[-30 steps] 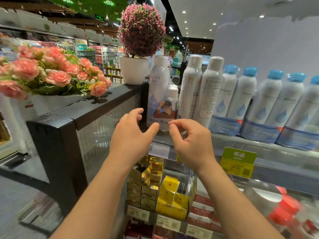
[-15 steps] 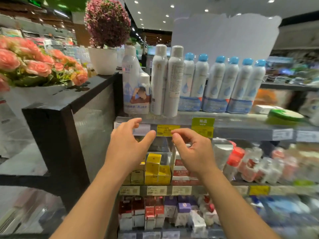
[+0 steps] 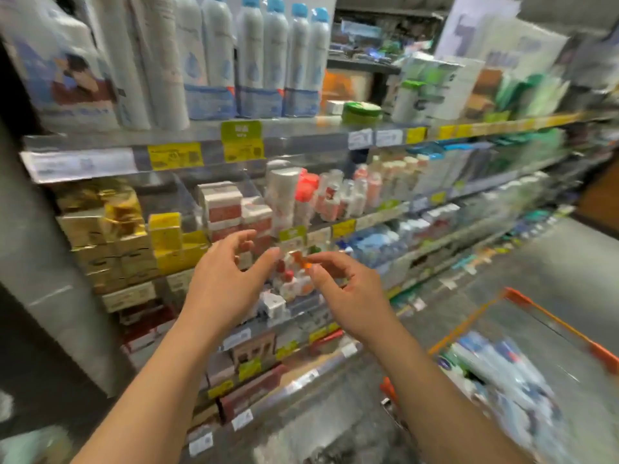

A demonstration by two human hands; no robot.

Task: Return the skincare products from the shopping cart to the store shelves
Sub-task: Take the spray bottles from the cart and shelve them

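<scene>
Down at the lower right, the shopping cart (image 3: 522, 333) with its orange rim holds a blurry heap of skincare products (image 3: 502, 373), mostly white and blue packs, nothing readable on them. Its near corner sits just beside the bottom shelf edge, so not much room there, but a grey floor (image 3: 552, 262) aisle opens up past it to the right.

Both hands hang in front of the middle shelves (image 3: 301, 135), apart from each other with a small gap between. Left hand (image 3: 224, 279) has its grip spread loose, fingers relaxed, holding nothing. Right hand (image 3: 351, 289) has fingers lightly curled, also holding nothing, as far as the blur lets me see.

Behind them: yellow boxes (image 3: 165, 232), gold-wrapped boxes (image 3: 117, 212), red and white boxes (image 3: 224, 205). Top shelf has white spray bottles (image 3: 278, 55) with blue caps and a water drop mark. Yellow and green price tags (image 3: 243, 140) run along the shelf lips, print too smeared to read. Grey pillar (image 3: 43, 279) closes off the left side.
</scene>
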